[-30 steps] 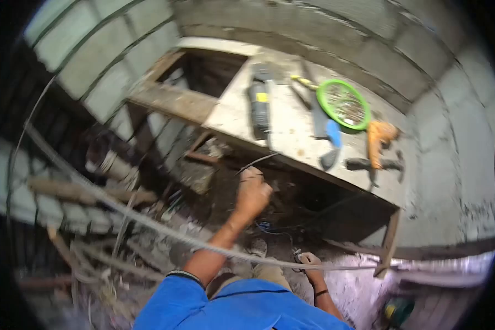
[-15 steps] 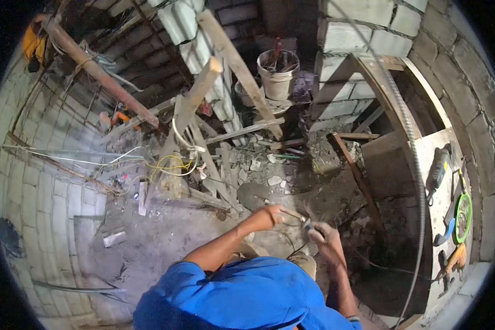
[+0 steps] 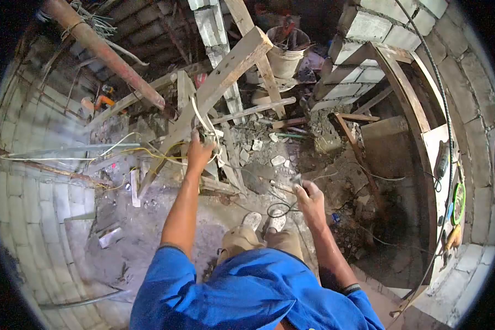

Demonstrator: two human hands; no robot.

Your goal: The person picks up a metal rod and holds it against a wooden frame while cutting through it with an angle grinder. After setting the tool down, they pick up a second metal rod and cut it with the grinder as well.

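My left hand (image 3: pixel 199 152) reaches forward to the wooden frame, its fingers closed at a hanging loop of white cable (image 3: pixel 202 120). A small white fitting (image 3: pixel 218 133) sits on the cable just beside the fingers. Yellow cable (image 3: pixel 158 154) runs in from the left towards the same spot. In front of my body, my right hand (image 3: pixel 310 201) is closed round a small tool (image 3: pixel 296 180) with a grey end; a thin light-brown rod juts left from it. Below that hand hangs a looped dark cord (image 3: pixel 276 209).
A thick timber beam (image 3: pixel 225 74) slopes across the frame ahead. A rusty pipe (image 3: pixel 107 58) crosses at upper left. Behind stands a bucket (image 3: pixel 286 59). Broken rubble (image 3: pixel 279 160) litters the floor. At right, a board (image 3: pixel 435 140) carries tools and a green-rimmed round thing (image 3: pixel 458 203).
My left hand has left the rod beside my right hand and moved forward and left to the white cable. My right hand, still holding the tool, has moved slightly forward. The view has shifted.
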